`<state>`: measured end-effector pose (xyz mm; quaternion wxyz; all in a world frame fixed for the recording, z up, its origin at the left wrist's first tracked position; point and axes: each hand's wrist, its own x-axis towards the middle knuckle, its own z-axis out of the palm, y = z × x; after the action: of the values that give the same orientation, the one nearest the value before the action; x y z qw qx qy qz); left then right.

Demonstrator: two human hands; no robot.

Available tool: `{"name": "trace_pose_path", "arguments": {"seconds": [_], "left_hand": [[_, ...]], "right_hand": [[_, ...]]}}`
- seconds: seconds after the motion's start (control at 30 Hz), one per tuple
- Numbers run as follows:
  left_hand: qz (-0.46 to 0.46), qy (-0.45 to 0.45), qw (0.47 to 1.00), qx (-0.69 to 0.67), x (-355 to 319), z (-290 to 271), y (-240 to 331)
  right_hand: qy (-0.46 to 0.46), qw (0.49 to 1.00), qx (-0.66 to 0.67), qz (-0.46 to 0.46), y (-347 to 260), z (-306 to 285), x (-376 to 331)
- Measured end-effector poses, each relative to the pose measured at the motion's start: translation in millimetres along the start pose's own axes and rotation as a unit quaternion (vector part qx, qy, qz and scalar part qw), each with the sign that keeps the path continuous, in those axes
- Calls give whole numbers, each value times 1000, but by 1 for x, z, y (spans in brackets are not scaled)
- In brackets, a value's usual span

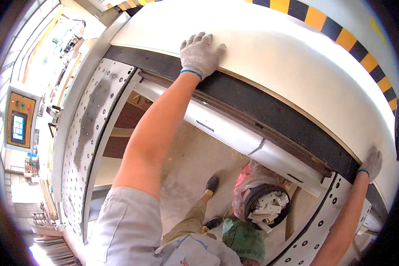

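Both gloved hands lie flat and open on a white panel – left hand mid-edge, right hand at its corner – positioning it on the bench; a steady, even push seems next.

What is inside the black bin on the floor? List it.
The black bin holds loose white offcut strips piled near its rim. Whatever lies beneath them is covered.

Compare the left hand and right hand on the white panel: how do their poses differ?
The left hand lies flat on top of the white panel, fingers spread, well in from its near edge. The right hand sits at the panel's near edge, fingers curled against it, partly cut off by the picture's rim. The left arm reaches far forward; the right reaches less far. Both wear grey knit gloves with blue cuffs.
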<state>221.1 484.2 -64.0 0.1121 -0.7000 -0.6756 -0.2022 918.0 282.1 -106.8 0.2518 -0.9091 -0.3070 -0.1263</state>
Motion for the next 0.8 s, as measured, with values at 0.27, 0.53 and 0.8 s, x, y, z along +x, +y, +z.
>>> {"name": "trace_pose_path", "arguments": {"seconds": [0.27,0.53,0.8], "left_hand": [[-13,-12,1000,10,4,-6,8],[-27,-41,999,-2,7,-15,19],[-11,-63,996,-56,13,-23,30]], "right_hand": [[-20,998,43,31,-17,1,-2],[-49,995,56,63,-22,-2,8],[-79,914,-359,-170,56,27,47]]}}
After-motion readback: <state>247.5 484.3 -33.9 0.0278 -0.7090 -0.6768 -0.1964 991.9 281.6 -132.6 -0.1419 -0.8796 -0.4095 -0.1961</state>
